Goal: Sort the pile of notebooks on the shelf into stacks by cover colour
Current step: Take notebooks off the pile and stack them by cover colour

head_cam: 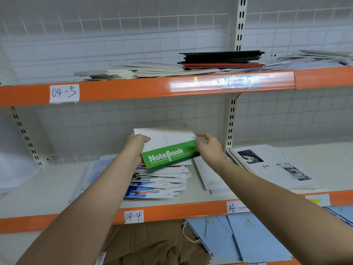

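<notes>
The left hand (138, 145) grips the left end of the green notebook (170, 155), held just above the mixed pile (160, 182) on the shelf (172, 209). Its long axis runs left to right, tilting up rightward. The right hand (209, 148) pinches its right end, equally near.

Bright, even light; soft blur, edges bowed.
</notes>
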Action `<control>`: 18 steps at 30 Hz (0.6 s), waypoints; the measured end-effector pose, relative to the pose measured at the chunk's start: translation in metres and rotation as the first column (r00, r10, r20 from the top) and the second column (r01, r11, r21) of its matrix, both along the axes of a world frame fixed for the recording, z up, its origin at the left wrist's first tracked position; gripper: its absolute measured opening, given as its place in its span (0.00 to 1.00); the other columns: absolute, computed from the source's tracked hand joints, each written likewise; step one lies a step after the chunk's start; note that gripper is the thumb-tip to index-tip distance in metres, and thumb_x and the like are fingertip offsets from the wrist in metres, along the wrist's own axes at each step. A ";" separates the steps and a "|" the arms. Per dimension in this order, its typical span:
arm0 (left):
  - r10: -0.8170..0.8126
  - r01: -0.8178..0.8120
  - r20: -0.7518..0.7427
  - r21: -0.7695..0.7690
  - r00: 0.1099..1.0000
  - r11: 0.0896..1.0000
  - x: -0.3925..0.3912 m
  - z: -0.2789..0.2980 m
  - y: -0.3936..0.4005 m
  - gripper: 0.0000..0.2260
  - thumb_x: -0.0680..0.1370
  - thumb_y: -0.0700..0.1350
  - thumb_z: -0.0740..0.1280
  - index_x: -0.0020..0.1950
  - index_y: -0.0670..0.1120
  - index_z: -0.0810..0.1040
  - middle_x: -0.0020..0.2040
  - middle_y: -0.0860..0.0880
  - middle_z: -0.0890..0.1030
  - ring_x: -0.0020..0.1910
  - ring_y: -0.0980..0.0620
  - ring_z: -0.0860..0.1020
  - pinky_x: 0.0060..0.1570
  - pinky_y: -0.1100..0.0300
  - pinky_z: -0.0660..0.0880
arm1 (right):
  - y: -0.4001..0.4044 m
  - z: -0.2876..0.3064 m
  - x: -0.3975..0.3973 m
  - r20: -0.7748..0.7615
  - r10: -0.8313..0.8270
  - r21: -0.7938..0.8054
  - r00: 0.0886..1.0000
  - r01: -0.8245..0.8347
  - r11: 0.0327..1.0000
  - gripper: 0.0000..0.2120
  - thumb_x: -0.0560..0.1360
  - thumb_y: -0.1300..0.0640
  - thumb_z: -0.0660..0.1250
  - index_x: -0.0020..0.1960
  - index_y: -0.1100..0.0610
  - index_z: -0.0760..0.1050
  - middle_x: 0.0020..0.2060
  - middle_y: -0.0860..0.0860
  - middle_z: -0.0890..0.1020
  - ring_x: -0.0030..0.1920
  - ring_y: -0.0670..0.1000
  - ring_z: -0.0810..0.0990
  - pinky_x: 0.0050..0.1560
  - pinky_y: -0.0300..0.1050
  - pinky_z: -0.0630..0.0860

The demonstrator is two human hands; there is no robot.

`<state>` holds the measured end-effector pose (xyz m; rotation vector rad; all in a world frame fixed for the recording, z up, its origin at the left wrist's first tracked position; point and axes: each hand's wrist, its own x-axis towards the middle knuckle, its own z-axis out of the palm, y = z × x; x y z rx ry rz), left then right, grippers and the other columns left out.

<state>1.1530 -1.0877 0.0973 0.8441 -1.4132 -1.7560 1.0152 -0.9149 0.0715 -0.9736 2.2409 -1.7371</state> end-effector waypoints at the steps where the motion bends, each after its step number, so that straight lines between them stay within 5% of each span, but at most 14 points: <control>1: -0.024 0.024 0.037 -0.001 0.999 1.000 0.003 0.002 -0.001 0.09 0.76 0.33 0.61 0.54 0.43 0.72 0.47 0.41 0.80 0.42 0.43 0.80 0.42 0.49 0.78 | -0.001 0.003 -0.001 0.049 -0.008 0.009 0.999 0.007 1.000 0.23 0.76 0.54 0.64 0.70 0.56 0.68 0.63 0.56 0.74 0.52 0.48 0.78 0.52 0.41 0.71; 3: -0.098 0.099 0.098 0.001 0.990 0.995 0.009 0.007 -0.004 0.09 0.76 0.36 0.63 0.56 0.42 0.74 0.48 0.39 0.81 0.42 0.42 0.81 0.40 0.47 0.80 | -0.001 0.010 -0.003 0.217 0.029 0.004 0.976 -0.030 1.000 0.29 0.74 0.51 0.68 0.72 0.60 0.65 0.63 0.54 0.75 0.59 0.54 0.77 0.59 0.45 0.74; 5: -0.133 0.139 0.126 -0.042 0.983 0.989 0.011 0.011 -0.004 0.07 0.75 0.36 0.66 0.52 0.43 0.75 0.45 0.39 0.81 0.39 0.43 0.81 0.36 0.49 0.80 | 0.000 0.015 -0.003 0.401 0.122 -0.041 0.908 -0.115 0.993 0.21 0.73 0.53 0.71 0.61 0.63 0.73 0.49 0.53 0.81 0.44 0.51 0.82 0.41 0.40 0.80; 7: -0.061 0.075 0.134 -0.101 0.989 0.992 0.010 0.012 -0.005 0.08 0.75 0.36 0.67 0.53 0.42 0.74 0.45 0.39 0.81 0.39 0.43 0.80 0.39 0.48 0.80 | 0.000 0.019 -0.003 0.432 0.101 -0.036 0.896 -0.095 0.995 0.08 0.75 0.55 0.68 0.48 0.59 0.72 0.39 0.51 0.79 0.34 0.47 0.79 0.29 0.37 0.74; 9: 0.017 -0.008 0.098 -0.092 0.995 0.996 0.011 0.010 -0.006 0.12 0.75 0.37 0.68 0.58 0.38 0.74 0.49 0.37 0.80 0.42 0.43 0.80 0.42 0.49 0.80 | -0.005 0.019 -0.003 0.429 0.045 -0.109 0.902 0.002 0.994 0.05 0.78 0.58 0.63 0.49 0.59 0.69 0.38 0.49 0.76 0.36 0.46 0.76 0.30 0.39 0.70; 12: -0.085 0.088 -0.050 0.045 0.995 0.995 0.012 0.007 0.003 0.10 0.78 0.40 0.66 0.58 0.38 0.73 0.50 0.37 0.80 0.38 0.45 0.84 0.32 0.58 0.80 | -0.012 0.018 0.003 0.506 0.068 -0.286 0.860 0.094 0.954 0.03 0.79 0.65 0.58 0.48 0.58 0.66 0.39 0.50 0.74 0.36 0.47 0.75 0.30 0.38 0.74; 18: -0.105 0.105 0.012 0.033 0.994 0.994 -0.009 0.008 0.026 0.08 0.78 0.31 0.62 0.56 0.35 0.71 0.47 0.38 0.80 0.41 0.44 0.82 0.37 0.55 0.81 | -0.020 0.017 0.019 0.568 0.357 -0.444 0.742 -0.089 0.891 0.09 0.73 0.73 0.62 0.50 0.62 0.71 0.37 0.58 0.83 0.29 0.52 0.83 0.30 0.40 0.80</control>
